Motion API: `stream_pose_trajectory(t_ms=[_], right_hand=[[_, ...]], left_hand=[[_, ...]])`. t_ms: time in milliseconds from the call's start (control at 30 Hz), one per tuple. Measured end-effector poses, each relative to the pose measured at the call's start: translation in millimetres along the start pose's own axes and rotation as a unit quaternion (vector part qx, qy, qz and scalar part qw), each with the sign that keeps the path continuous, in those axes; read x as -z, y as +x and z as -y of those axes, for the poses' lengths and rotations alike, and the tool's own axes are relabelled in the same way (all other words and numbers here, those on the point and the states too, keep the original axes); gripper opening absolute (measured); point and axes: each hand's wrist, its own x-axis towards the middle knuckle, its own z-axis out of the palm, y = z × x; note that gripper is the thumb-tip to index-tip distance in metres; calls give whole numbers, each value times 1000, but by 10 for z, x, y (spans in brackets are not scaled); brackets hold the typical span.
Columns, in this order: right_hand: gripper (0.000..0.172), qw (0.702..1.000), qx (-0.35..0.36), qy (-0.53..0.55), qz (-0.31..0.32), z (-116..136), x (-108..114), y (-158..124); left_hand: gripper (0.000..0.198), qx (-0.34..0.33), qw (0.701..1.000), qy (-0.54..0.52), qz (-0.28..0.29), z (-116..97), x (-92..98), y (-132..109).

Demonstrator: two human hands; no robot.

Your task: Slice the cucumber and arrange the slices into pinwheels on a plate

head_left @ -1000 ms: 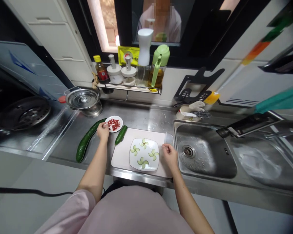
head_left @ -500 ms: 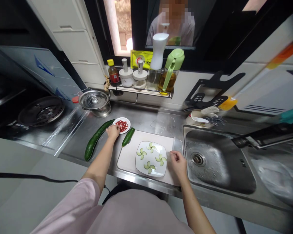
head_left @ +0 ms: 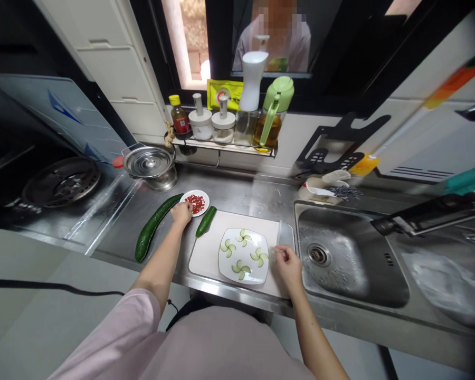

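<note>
My left hand (head_left: 181, 212) reaches to the near edge of a small white dish of red berries (head_left: 197, 202), fingers curled at its rim. A whole cucumber (head_left: 153, 226) lies to its left and a cut cucumber piece (head_left: 206, 221) to its right. My right hand (head_left: 288, 262) rests loosely closed at the right side of the white cutting board (head_left: 202, 251), beside a square plate (head_left: 243, 256) bearing cucumber slices arranged as pinwheels. A cleaver blade (head_left: 285, 235) lies just beyond my right hand.
A steel sink (head_left: 348, 264) lies right of the board. A lidded pot (head_left: 149, 163) and a stove (head_left: 59, 184) are at the left. A rack of condiment bottles (head_left: 225, 119) runs along the back wall. A person stands behind the window (head_left: 277, 37).
My left hand has moved slightly forward onto the edge of the berry dish. My head has shifted, so the scene sits a little differently. My right hand has stayed in place.
</note>
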Motion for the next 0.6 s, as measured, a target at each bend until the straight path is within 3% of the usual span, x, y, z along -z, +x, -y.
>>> stream_pose_trajectory(t_ms=[333, 600], right_hand=[[41, 1000, 4, -1, 0, -8, 5, -25], [41, 1000, 2, -7, 2, -30, 17, -44]], left_hand=[[19, -49, 998, 22, 8, 19, -1, -23], [17, -3, 999, -44, -19, 24, -68, 10]])
